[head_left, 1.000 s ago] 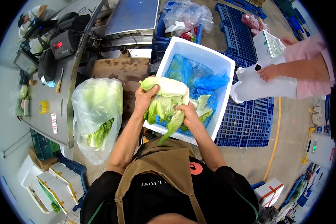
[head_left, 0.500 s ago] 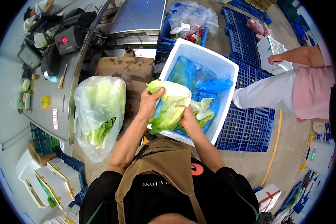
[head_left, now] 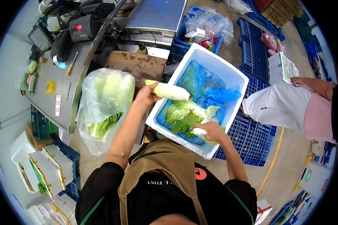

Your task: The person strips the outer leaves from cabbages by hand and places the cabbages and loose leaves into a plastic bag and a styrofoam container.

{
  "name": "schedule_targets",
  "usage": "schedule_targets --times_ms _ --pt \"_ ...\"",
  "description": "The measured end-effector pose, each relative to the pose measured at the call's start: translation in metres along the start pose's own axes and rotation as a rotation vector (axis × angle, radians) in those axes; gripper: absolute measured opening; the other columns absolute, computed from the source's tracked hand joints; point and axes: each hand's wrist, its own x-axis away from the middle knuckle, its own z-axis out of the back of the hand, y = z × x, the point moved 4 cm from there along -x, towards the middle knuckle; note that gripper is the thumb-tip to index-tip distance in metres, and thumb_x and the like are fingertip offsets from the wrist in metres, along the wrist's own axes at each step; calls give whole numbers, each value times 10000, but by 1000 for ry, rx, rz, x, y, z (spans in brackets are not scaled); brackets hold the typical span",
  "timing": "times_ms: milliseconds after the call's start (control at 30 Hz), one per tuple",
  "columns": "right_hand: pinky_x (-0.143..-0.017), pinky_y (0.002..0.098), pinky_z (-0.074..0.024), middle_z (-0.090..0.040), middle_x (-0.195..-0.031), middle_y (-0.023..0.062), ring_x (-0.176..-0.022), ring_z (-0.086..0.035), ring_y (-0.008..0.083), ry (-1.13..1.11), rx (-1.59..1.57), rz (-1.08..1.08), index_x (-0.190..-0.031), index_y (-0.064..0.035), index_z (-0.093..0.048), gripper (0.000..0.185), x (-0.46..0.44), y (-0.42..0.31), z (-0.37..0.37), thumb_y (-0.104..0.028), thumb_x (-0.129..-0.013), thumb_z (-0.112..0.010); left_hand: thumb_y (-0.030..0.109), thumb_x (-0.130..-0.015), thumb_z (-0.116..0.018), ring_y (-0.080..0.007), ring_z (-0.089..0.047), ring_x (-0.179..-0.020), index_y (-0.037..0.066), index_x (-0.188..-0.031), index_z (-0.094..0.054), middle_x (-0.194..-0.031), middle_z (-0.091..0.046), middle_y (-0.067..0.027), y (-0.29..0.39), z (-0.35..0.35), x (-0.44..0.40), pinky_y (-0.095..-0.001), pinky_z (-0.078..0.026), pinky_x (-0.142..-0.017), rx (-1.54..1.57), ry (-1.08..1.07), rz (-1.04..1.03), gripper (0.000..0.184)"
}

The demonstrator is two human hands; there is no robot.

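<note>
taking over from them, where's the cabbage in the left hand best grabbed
Probably round the white end of the cabbage, coming from the right, over the foam box. The cabbage is long and lies nearly level; its blunt white end juts out free, while the left hand grips near the yellow-green end.

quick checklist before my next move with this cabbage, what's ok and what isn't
1. Cabbage head held in left hand: ok
2. Right hand free: not ok, it grasps a pale leaf piece
3. Loose leaves inside the white box: ok
4. Clear bag beside the box has cabbage in it: ok
5. Underside of the cabbage head sound: cannot tell, it faces away from view
</note>
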Motion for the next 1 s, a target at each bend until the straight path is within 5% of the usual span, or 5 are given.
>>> schedule_targets --times_ms 267,500,700,800,1000 --pt "-1012 395 -380 -386 -1410 176 -1201 -492 311 609 -514 -88 -1494 -86 -161 1007 -34 -13 32 -255 -714 -775 269 -954 -525 -302 -623 -1056 25 -1222 -513 -1175 -604 -171 4 -21 20 -441 -539 -898 123 -141 90 362" --pt "-902 315 -458 -623 -1100 83 -995 -594 174 901 -1488 140 -1178 45 -549 410 -96 -30 56 -146 -840 -679 569 -921 -452 -310 -679 -894 -33 -1195 -500 -1048 -643 -239 -64 -40 57 -394 -586 -758 23 -330 349 663" --pt "-782 272 -461 -644 -957 41 -850 -573 115 767 -1353 -68 -1038 30 -642 262 -90 -46 76 -128 -831 -673 447 -816 -681 -222 -691 -724 -77 -1170 -578 -846 -700 -170 -21 -1 112 -317 -549 -673 -1038 -5 -442 642" --pt "-753 276 -474 -642 -946 57 -846 -580 122 608 -1189 -41 -1027 51 -632 237 -92 -110 106 -87 -836 -615 422 -662 -804 -273 -518 -1198 -10 -1373 -388 -1349 -491 -212 8 -26 167 -355 -414 -989 -804 -145 -823 930" --pt "-697 271 -505 -646 -908 92 -782 -603 124 101 -1084 238 -1117 97 -575 278 -129 -219 132 -89 -922 -505 222 -704 -785 -165 -533 -1063 22 -1365 -373 -1190 -543 -97 49 30 222 -293 -462 -895 -91 -424 -670 805"
